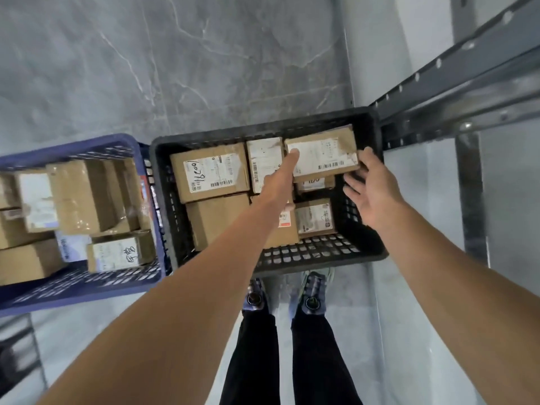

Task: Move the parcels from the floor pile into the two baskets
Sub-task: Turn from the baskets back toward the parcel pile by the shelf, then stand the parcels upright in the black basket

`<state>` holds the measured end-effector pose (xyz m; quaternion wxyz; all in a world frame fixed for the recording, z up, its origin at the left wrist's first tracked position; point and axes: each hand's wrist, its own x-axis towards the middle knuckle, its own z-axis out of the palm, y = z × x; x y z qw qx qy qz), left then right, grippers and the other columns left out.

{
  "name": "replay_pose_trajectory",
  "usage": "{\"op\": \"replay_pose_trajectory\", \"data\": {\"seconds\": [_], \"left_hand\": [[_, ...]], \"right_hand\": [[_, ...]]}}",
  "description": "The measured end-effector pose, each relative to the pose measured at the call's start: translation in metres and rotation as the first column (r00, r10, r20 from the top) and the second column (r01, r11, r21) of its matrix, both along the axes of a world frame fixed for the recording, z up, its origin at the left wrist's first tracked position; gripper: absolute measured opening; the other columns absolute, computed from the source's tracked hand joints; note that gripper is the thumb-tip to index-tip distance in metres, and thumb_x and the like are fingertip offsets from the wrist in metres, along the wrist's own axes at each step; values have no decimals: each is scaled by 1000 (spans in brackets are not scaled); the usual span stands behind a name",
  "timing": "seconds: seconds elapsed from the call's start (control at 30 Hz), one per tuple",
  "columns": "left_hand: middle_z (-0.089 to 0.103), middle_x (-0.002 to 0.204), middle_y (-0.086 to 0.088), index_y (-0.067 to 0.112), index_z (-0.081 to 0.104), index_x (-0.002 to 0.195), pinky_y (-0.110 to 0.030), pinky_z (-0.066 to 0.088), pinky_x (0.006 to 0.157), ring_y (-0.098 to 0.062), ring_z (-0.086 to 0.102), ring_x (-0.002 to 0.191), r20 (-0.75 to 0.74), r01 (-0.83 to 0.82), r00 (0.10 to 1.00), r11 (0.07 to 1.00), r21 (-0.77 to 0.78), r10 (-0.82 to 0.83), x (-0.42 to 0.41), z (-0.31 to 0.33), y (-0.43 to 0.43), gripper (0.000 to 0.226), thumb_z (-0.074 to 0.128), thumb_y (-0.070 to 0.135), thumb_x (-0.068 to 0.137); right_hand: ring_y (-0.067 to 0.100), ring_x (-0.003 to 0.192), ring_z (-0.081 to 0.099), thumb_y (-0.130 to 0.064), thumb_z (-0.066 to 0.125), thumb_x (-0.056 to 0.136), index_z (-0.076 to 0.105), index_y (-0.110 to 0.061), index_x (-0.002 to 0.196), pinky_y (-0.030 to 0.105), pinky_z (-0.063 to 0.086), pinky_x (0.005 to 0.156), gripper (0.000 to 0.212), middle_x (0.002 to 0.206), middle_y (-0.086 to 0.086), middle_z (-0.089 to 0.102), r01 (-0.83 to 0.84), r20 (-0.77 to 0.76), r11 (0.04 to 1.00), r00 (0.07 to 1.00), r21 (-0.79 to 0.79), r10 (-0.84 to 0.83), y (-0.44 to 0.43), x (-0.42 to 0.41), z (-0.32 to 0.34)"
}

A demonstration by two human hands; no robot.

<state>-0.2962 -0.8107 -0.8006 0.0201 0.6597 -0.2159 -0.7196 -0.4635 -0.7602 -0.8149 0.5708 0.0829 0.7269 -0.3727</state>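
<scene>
A black basket (315, 254) stands on the floor before my feet, packed with several cardboard parcels. At its far right a brown parcel with a white label (324, 153) lies on top of the others. My left hand (282, 173) reaches over the basket with straight fingers, its fingertip touching that parcel's left edge. My right hand (371, 188) is beside the parcel's right end, fingers spread and relaxed, fingertips at its lower right corner. To the left, a blue basket (87, 283) holds several more brown parcels.
A grey metal shelving rack (455, 92) rises at the right, its upright post close against the black basket. Grey marbled floor tiles (175, 59) stretch beyond both baskets. My two shoes (289, 293) stand just behind the black basket.
</scene>
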Motion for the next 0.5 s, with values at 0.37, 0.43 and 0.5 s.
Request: {"op": "replay_pose_trajectory", "data": {"seconds": [0.37, 0.43, 0.5], "left_hand": [[60, 136, 4, 29, 52, 145, -35, 45, 78, -18, 58, 121, 35, 71, 997, 997, -34, -70, -14, -53, -20, 66, 44, 73, 97], [62, 128, 5, 28, 55, 140, -39, 49, 88, -14, 60, 113, 37, 64, 997, 997, -49, -63, -15, -60, -20, 59, 43, 70, 100], [63, 118, 8, 29, 57, 135, -41, 52, 95, -12, 60, 109, 40, 53, 998, 997, -59, -51, -16, -63, -20, 52, 42, 67, 102]], "right_hand": [[21, 119, 68, -45, 56, 105, 65, -25, 121, 46, 45, 115, 27, 128, 12, 70, 94, 121, 996, 988, -3, -93, -15, -8, -69], [20, 119, 68, -45, 55, 105, 65, -25, 121, 45, 46, 115, 27, 129, 11, 70, 97, 132, 995, 987, -6, -95, -15, -10, -73], [20, 121, 67, -44, 56, 105, 64, -25, 121, 46, 45, 115, 26, 132, 11, 69, 95, 137, 995, 986, -12, -93, -16, -10, -76]]}}
